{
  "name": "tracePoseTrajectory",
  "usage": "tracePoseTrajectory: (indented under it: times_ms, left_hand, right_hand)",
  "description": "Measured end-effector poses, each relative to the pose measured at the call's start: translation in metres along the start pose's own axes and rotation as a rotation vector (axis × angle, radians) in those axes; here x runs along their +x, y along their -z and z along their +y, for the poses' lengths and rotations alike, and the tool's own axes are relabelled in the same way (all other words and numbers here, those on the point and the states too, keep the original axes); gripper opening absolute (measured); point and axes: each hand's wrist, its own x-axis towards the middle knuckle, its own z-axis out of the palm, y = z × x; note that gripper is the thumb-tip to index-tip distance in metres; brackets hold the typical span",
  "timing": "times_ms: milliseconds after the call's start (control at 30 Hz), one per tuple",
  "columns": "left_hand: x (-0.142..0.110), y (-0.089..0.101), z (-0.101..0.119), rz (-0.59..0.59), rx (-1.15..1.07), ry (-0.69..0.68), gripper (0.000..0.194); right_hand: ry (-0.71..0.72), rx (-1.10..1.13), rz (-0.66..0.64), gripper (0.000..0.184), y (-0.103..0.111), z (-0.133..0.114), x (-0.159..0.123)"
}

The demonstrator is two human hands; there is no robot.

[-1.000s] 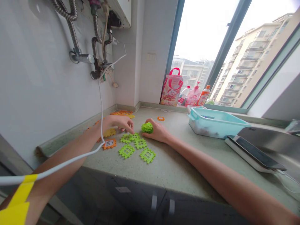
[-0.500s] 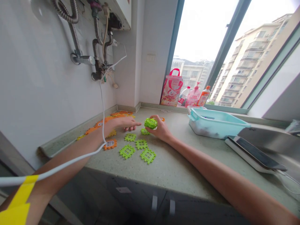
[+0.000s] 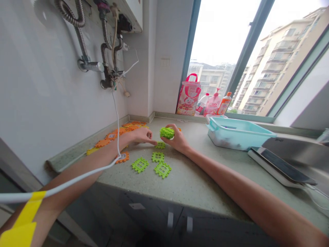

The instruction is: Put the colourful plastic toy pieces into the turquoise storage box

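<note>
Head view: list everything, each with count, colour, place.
Green clump: one, green, centre
Loose green pieces: four, green, on counter
Orange pieces: several, orange, left and back
Yellow pieces: several, yellow, among orange
Counter: one, grey, centre
Tub: one, light blue, right
Flat device: one, black, on white block
Sink: one, silver, far right
Window: one, blue frame, upper right
Bag: one, pink, by window
Bottles: three, pink, clear and orange, by window
Buildings: several, beige, outside
Switch: one, white, upper centre
Pipes: several, silver, upper left
Box: one, white, top left
Cables: several, white, left and right
Tape: yellow strips, lower left
Handles: two, pale, below counter
Left hand: one, by far green piece
Right hand: one, gripping clump
</note>
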Motion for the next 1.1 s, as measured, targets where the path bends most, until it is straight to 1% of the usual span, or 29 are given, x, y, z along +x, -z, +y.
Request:
tracePoseTrajectory:
  times_ms: [33, 67, 167, 200, 233, 333, 433, 500, 633, 667, 700, 733, 767, 867, 933, 1000, 1067, 1100]
  left_hand:
    - [0.000, 0.000, 0.000, 0.000, -0.036, 0.007, 0.062]
    - [-0.002, 0.002, -0.001, -0.025, -0.089, 0.027, 0.065]
    - [-0.010, 0.012, -0.007, -0.162, -0.220, 0.073, 0.064]
    - [-0.012, 0.015, -0.007, -0.197, -0.223, 0.069, 0.062]
    - [-0.014, 0.017, -0.007, -0.228, -0.210, 0.058, 0.060]
    - [-0.014, 0.014, 0.001, -0.278, -0.130, -0.014, 0.055]
    - [-0.008, 0.001, 0.013, -0.268, -0.033, -0.101, 0.053]
    - [-0.004, -0.008, 0.018, -0.219, -0.006, -0.111, 0.052]
    - [0.002, -0.017, 0.016, -0.026, 0.020, -0.065, 0.059]
    - [0.002, -0.017, 0.015, -0.007, 0.017, -0.052, 0.061]
    - [0.002, -0.016, 0.013, -0.013, 0.003, -0.041, 0.063]
    - [0.001, -0.015, 0.012, -0.034, -0.020, -0.032, 0.064]
    - [0.000, -0.013, 0.011, -0.058, -0.048, -0.028, 0.065]
    - [-0.005, -0.005, 0.005, -0.094, -0.121, -0.050, 0.065]
    - [-0.006, 0.000, -0.003, -0.102, -0.172, -0.075, 0.064]
    - [-0.004, 0.003, -0.012, -0.114, -0.238, -0.098, 0.064]
    - [-0.001, 0.002, -0.020, -0.113, -0.283, -0.092, 0.064]
    - [0.001, 0.000, -0.021, -0.091, -0.267, -0.082, 0.062]
  right_hand:
    - [0.014, -0.004, -0.005, 0.055, 0.001, -0.001, 0.000]
    - [0.037, -0.015, -0.046, 0.055, 0.002, -0.002, -0.001]
    - [0.092, -0.078, -0.247, 0.058, 0.003, -0.008, -0.002]
    - [0.095, -0.099, -0.293, 0.059, 0.003, -0.009, -0.002]
    - [0.092, -0.118, -0.313, 0.059, 0.004, -0.010, -0.002]
    - [0.071, -0.135, -0.275, 0.057, 0.004, -0.007, -0.003]
    - [0.050, -0.066, -0.177, 0.055, 0.006, -0.002, -0.004]
    - [0.051, 0.003, -0.101, 0.055, 0.008, 0.001, -0.004]
    - [0.044, 0.049, 0.022, 0.055, 0.010, 0.002, -0.004]
    - [0.045, 0.050, 0.042, 0.055, 0.011, 0.001, -0.004]
    - [0.055, 0.051, 0.050, 0.055, 0.012, 0.000, -0.005]
    - [0.077, 0.052, 0.037, 0.055, 0.014, -0.002, -0.006]
    - [0.111, 0.047, -0.003, 0.055, 0.015, -0.004, -0.007]
    - [0.211, -0.005, -0.228, 0.054, 0.020, -0.012, -0.011]
    - [0.243, -0.044, -0.350, 0.054, 0.023, -0.017, -0.013]
    - [0.256, -0.064, -0.387, 0.053, 0.024, -0.020, -0.013]
    - [0.258, -0.072, -0.386, 0.052, 0.024, -0.020, -0.013]
    - [0.249, -0.074, -0.378, 0.053, 0.023, -0.018, -0.013]
